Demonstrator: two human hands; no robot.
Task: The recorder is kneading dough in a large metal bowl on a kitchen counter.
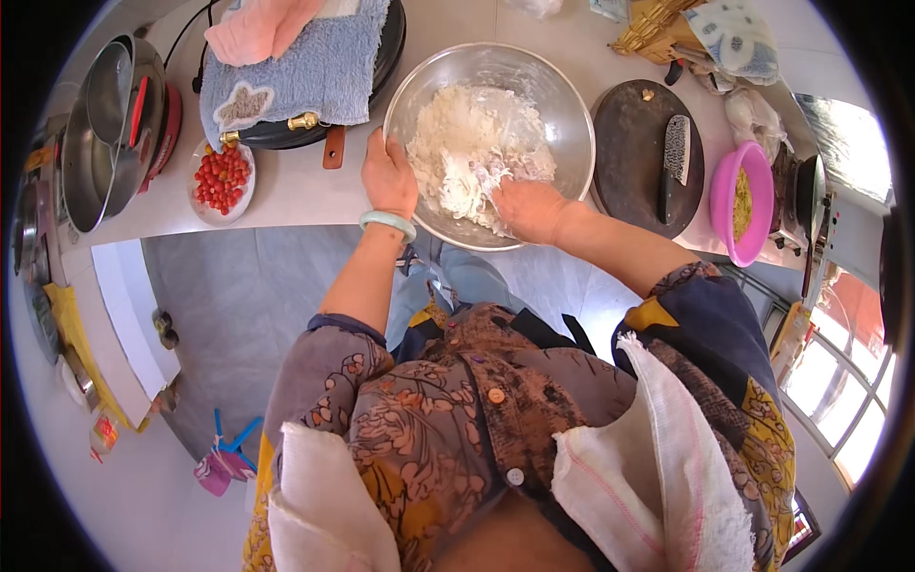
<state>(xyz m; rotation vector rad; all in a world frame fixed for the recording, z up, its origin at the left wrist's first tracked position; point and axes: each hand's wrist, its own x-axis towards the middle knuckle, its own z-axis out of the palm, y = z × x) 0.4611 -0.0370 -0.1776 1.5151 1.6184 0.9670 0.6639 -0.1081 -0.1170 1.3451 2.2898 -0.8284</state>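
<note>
A wide stainless steel mixing bowl stands at the counter's front edge. Inside lies floury, shaggy dough, loose and pale on the far side and clumped near my fingers. My left hand, with a pale green bangle at the wrist, grips the bowl's left rim, thumb on the inner side. My right hand reaches over the near right rim, its fingers sunk in the dough and coated with it. The fingertips are hidden by dough.
Right of the bowl, a cleaver lies on a round dark chopping board. Beyond is a pink basin with yellowish-green food. Leftward are a plate of small red fruits, a towel-covered electric pan and a steel pot.
</note>
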